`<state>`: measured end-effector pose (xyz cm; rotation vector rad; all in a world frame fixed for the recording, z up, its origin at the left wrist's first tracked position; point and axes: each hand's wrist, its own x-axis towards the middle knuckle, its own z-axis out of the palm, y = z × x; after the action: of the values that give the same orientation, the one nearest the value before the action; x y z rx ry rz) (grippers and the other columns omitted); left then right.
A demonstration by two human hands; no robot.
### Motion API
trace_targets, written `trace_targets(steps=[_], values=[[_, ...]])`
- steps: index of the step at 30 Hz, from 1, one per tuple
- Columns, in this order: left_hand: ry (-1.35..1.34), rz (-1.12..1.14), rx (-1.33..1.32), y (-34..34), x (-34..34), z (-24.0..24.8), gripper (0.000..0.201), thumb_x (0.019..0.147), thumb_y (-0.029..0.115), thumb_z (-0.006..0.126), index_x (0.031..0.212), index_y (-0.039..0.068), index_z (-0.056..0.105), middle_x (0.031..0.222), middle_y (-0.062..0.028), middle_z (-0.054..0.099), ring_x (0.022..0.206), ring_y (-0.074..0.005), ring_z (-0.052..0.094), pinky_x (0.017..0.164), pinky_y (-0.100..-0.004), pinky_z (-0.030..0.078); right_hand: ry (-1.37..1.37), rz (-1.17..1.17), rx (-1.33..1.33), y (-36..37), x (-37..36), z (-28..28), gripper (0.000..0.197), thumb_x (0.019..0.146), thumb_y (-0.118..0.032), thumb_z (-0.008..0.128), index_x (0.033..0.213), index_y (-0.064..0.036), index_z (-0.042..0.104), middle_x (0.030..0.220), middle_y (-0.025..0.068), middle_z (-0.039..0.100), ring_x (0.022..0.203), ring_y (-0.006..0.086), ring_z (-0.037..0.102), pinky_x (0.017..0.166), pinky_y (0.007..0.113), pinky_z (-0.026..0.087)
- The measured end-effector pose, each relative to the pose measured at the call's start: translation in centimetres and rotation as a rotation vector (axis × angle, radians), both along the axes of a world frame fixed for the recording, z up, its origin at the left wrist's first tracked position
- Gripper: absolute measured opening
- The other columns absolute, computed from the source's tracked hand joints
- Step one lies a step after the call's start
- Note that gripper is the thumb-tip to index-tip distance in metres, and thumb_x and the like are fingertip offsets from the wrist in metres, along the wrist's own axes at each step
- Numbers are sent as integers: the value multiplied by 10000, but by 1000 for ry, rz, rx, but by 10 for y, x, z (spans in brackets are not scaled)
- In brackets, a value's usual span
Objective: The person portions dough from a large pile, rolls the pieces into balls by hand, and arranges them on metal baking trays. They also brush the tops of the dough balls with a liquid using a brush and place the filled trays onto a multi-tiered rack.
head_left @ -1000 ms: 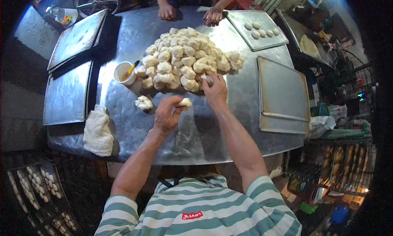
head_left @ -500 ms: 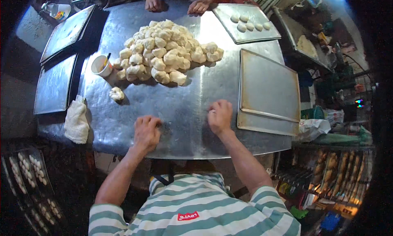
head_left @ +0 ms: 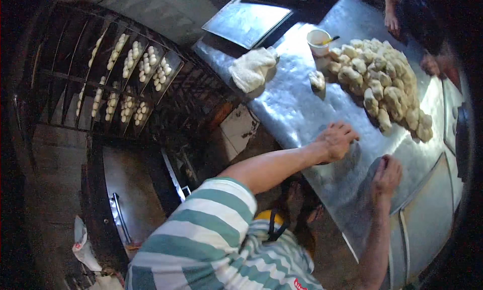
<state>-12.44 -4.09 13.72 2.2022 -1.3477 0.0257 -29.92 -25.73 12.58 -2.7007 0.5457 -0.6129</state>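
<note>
Silver metal surface (head_left: 289, 111), both your hands over it. Your left hand (head_left: 335, 140) is palm down, fingers bent and slightly spread; can't tell if anything sits under the palm. Your right hand (head_left: 386, 177) has its fingers curled in; whether they have hold of anything is hidden. Big dough pile (head_left: 382, 78) sits on the surface beyond your hands, apart from both. One loose dough lump (head_left: 317, 80) lies just left of it. White tub (head_left: 319, 50) with a yellow-handled tool (head_left: 329, 40) in it stands beside the pile. White towel (head_left: 251, 71) lies near the left edge, by a metal tray (head_left: 246, 21). More trays (head_left: 427, 214) right of your right hand. Another person's hand (head_left: 431, 64) shows past the pile. Upper left, rows of pale round pieces (head_left: 147, 64) on a dark rack (head_left: 63, 74).
</note>
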Motion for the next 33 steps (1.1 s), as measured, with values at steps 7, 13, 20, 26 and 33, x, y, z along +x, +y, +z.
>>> trace_targets(steps=[7, 13, 20, 26, 33], values=[[54, 114, -68, 22, 46, -26, 321, 850, 89, 613, 1135, 211, 698, 1034, -91, 657, 1067, -349, 584, 962, -486, 471, 9, 37, 101, -63, -39, -22, 209, 974, -148, 582, 1127, -34, 667, 1071, 174, 685, 977, 398, 620, 914, 488, 460], [-103, -63, -69, -27, 40, -5, 323, 810, 99, 623, 1096, 218, 716, 1018, -102, 668, 1015, -347, 618, 949, -470, 483, -26, 41, 109, -72, 5, -24, 205, 1000, -104, 544, 1145, -13, 658, 1083, 177, 682, 1020, 374, 635, 927, 466, 485], [-37, 94, 20, 40, 40, -42, 430, 787, 142, 656, 1198, 263, 689, 1112, -97, 667, 1082, -356, 617, 929, -500, 510, -97, 23, 275, -39, -42, -33, 216, 1025, -80, 519, 1185, 1, 639, 1086, 169, 671, 1053, 341, 622, 936, 451, 483], [-63, -146, -120, -3, 106, -23, 406, 815, 164, 674, 1213, 237, 698, 1049, -105, 683, 976, -299, 648, 889, -465, 519, -31, 41, 247, -106, 8, -28, 245, 979, -100, 588, 1204, -25, 653, 1091, 170, 667, 1033, 334, 631, 920, 436, 505], [84, -130, 53, 39, 48, 4, 455, 805, -21, 576, 1232, 112, 663, 1020, -167, 687, 957, -372, 613, 899, -482, 487, -110, 37, 124, -17, 2, 20, 175, 888, -123, 641, 1052, -86, 689, 1028, 139, 689, 980, 371, 613, 898, 471, 479]])
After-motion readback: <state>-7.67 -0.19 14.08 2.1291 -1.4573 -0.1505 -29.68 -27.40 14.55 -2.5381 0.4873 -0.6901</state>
